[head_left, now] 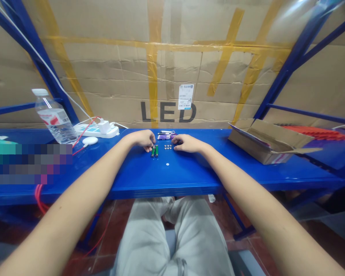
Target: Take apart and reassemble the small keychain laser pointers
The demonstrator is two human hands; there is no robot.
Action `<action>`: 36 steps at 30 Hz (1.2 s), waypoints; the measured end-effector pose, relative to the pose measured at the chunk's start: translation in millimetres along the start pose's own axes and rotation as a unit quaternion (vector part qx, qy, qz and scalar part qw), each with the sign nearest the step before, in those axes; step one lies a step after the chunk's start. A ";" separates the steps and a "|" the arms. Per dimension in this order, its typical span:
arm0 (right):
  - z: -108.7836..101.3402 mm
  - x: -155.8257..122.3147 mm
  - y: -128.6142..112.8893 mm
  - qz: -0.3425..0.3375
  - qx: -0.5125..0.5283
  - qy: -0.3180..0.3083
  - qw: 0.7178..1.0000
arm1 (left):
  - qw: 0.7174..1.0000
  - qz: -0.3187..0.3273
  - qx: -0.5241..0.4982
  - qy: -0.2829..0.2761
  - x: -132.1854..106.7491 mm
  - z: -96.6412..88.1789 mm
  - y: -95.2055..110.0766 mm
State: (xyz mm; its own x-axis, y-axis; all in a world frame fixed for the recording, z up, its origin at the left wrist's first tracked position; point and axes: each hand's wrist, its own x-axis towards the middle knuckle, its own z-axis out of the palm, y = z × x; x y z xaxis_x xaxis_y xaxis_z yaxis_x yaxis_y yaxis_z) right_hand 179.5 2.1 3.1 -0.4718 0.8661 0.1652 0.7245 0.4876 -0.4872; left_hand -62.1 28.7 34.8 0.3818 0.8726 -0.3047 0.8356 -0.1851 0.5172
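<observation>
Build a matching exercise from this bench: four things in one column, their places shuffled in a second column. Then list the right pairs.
Things:
1. water bottle
2. open cardboard box
3. green batteries
4. lone silver disc

Places:
A. right side of the blue table
B. right beside the left hand
C. far left, next to the white power strip
D. alone, nearest the table's front edge

Pairs: 1-C, 2-A, 3-B, 4-D.
</observation>
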 end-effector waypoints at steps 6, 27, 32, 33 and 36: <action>0.6 0.6 -1.4 0.004 -0.002 0.001 1.000 | 1.000 -0.008 0.001 0.004 -0.4 -1.2 -1.5; 12.0 3.5 -8.7 -0.029 0.005 0.039 0.999 | 0.940 0.206 0.219 0.162 13.8 25.0 12.8; 13.4 4.4 -9.7 -0.037 0.000 0.043 0.998 | 0.936 0.222 0.226 0.153 17.0 28.3 14.4; 13.4 4.4 -10.1 -0.037 -0.002 0.043 0.998 | 0.936 0.224 0.225 0.152 17.2 29.0 14.9; 13.3 4.2 -10.8 -0.039 -0.003 0.042 0.998 | 0.937 0.227 0.221 0.150 17.2 30.0 16.0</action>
State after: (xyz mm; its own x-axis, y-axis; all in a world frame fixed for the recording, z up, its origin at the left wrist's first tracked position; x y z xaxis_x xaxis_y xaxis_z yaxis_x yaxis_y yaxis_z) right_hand 163.1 -1.0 -2.3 -0.4830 0.8317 0.2738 0.6901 0.5540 -0.4656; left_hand -30.3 27.2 13.8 0.6644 0.7345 0.1383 0.7218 -0.6785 0.1363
